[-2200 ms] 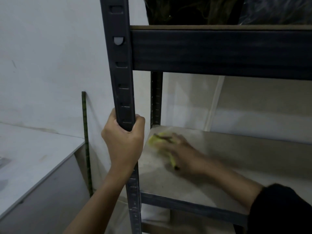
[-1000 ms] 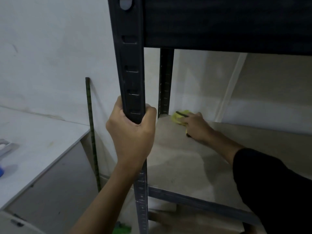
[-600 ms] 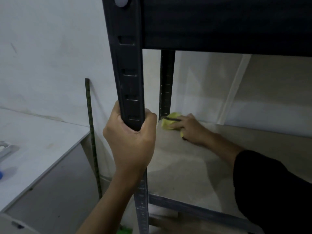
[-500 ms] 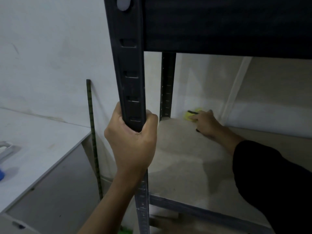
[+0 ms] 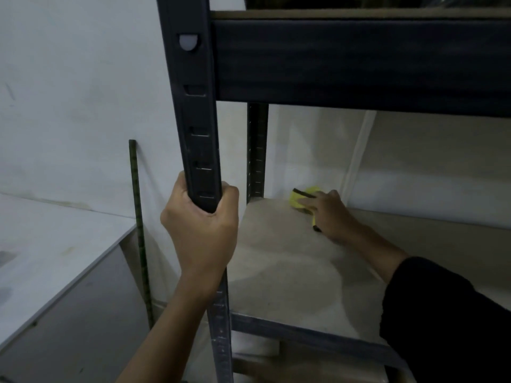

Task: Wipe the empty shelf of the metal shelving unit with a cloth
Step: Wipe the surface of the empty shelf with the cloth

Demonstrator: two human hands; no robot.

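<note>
The dark metal shelving unit fills the view, with its front left post (image 5: 193, 111) upright in the middle. My left hand (image 5: 201, 225) is wrapped around that post at shelf height. The pale, empty shelf board (image 5: 282, 261) lies behind it. My right hand (image 5: 326, 214) reaches to the back left of the board and presses a yellow cloth (image 5: 300, 200) with a dark edge flat against it, near the rear post (image 5: 257, 150). Most of the cloth is hidden under my palm and fingers.
A thick dark beam (image 5: 359, 59) of the shelf above hangs over the board. A white table (image 5: 55, 244) stands to the left, with a thin green rod (image 5: 139, 233) leaning on the wall beside it. A white wall backs the shelf.
My right hand has slid the cloth from the board's left middle to the back, then a little right along the rear edge. My left hand has kept its grip on the post.
</note>
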